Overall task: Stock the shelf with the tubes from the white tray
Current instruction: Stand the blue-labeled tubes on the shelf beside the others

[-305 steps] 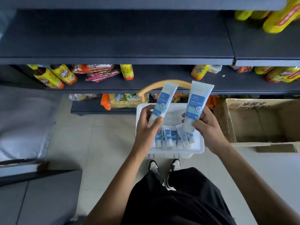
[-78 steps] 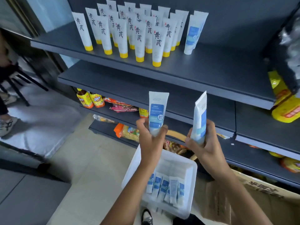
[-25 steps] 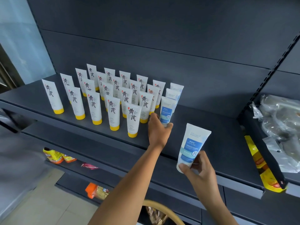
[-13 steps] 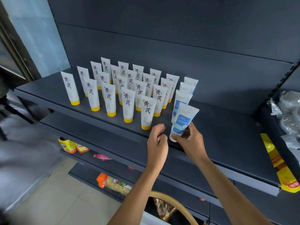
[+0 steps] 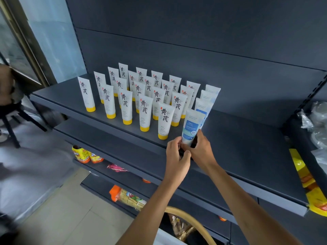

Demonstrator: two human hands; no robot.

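Blue tube (image 5: 192, 127) is held cap down near the front edge of the dark shelf (image 5: 251, 149), a little past the middle. It leans a bit to the right. Hands hide its bottom, so I cannot tell if it touches the shelf.

The right hand (image 5: 202, 151) has its fingers curled round the low end of the tube from the right side. The left hand (image 5: 177, 160) comes in from the left, and its finger and thumb pinch the same low end. The two hands touch each other there.

Just behind the held tube, the other blue tubes (image 5: 203, 106) stand in a line going to the back wall. Just beside it on the left stand the yellow-cap tubes (image 5: 145, 112), packed in slanting rows that fill the left half of the shelf. The nearest of these almost touches the held tube.

From the blue line to the right end of the shelf, the dark top is bare. A thin bare strip also runs along the front edge, in front of the yellow-cap tubes.

Below, snack packs (image 5: 88, 154) lie on the lower shelves, and a tan basket handle (image 5: 192, 218) curves up by the arms.
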